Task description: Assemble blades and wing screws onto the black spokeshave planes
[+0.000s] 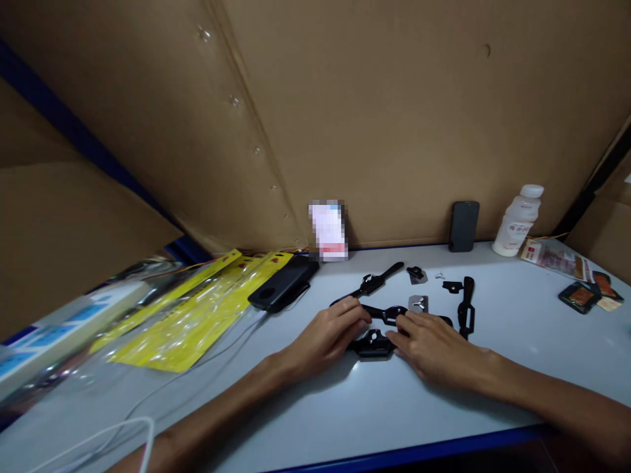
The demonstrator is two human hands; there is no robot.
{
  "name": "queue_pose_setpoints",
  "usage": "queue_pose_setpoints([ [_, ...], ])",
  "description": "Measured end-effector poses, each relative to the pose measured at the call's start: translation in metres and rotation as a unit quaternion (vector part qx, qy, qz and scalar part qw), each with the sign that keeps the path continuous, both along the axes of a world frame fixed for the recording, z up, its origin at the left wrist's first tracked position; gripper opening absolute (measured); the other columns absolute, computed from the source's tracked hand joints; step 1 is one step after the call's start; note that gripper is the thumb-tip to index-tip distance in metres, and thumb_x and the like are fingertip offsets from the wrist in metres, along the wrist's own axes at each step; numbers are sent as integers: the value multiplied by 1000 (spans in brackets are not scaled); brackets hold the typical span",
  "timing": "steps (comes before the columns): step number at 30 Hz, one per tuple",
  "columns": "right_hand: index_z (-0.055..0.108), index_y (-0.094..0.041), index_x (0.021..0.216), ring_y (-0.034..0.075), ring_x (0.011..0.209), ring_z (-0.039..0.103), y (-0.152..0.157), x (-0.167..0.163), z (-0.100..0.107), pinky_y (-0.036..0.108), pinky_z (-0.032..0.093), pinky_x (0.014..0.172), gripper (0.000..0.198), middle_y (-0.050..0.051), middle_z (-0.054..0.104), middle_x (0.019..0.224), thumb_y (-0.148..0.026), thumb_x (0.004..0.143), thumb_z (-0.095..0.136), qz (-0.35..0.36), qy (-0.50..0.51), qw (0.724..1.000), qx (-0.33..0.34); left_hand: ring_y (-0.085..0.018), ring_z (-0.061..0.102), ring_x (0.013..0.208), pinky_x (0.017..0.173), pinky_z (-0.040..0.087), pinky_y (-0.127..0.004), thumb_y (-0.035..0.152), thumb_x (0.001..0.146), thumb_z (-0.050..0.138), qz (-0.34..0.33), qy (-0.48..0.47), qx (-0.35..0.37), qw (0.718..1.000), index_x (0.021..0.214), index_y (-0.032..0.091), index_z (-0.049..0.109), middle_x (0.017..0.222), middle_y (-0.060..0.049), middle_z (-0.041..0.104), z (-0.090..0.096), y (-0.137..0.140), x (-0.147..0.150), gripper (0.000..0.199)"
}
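My left hand (328, 336) and my right hand (428, 341) rest on the pale table (374, 407), fingertips meeting on black plastic bracket parts. Between them lies a flat black piece with a silver screw (373, 343). A black jointed arm (389, 313) runs under the fingertips of both hands; whether either hand grips it I cannot tell. Just behind are another black arm piece (374, 282), a grey plate with a wing nut (419, 303), a small grey plate (417, 274), a small black clip (452, 286) and an upright-looking black link (466, 309).
Yellow packaging bags (197, 309) and a black phone-like case (283, 284) lie at left. A phone (464, 226) leans on the cardboard wall beside a white drink bottle (517, 220). Snack packets (582, 276) sit at right. A white cable (133, 427) crosses front left.
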State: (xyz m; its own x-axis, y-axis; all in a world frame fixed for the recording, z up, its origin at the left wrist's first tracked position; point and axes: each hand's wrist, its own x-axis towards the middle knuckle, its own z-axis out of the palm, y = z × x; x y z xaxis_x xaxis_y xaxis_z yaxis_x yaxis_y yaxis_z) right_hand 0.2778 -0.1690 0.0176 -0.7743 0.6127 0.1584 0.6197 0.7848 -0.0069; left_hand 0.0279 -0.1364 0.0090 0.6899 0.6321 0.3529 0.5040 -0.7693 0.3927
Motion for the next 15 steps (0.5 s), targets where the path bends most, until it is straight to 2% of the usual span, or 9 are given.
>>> queue_pose_setpoints([
  [5, 67, -11, 115, 27, 101, 63, 1, 0, -5, 42, 52, 88, 26, 13, 66, 109, -7, 92, 56, -1, -4, 1000, 5, -19, 56, 83, 73, 48, -31, 16, 103, 39, -33, -4, 39, 999, 102, 18, 60, 91, -6, 62, -5, -5, 7, 22],
  [10, 68, -11, 111, 27, 96, 63, 2, 0, -8, 40, 52, 82, 24, 13, 66, 104, -6, 90, 56, 3, 8, 1000, 14, -20, 58, 84, 72, 49, -31, 24, 98, 57, -12, 1, 56, 998, 98, 18, 60, 92, -5, 63, -7, -6, 11, 7],
  [15, 67, -12, 110, 25, 96, 62, 2, 1, -8, 39, 51, 84, 23, 12, 66, 106, -8, 93, 52, 1, 6, 1000, 22, -19, 60, 84, 72, 50, -32, 20, 94, 61, 11, -4, 31, 999, 96, 19, 60, 93, -4, 62, -10, -8, 13, 3],
])
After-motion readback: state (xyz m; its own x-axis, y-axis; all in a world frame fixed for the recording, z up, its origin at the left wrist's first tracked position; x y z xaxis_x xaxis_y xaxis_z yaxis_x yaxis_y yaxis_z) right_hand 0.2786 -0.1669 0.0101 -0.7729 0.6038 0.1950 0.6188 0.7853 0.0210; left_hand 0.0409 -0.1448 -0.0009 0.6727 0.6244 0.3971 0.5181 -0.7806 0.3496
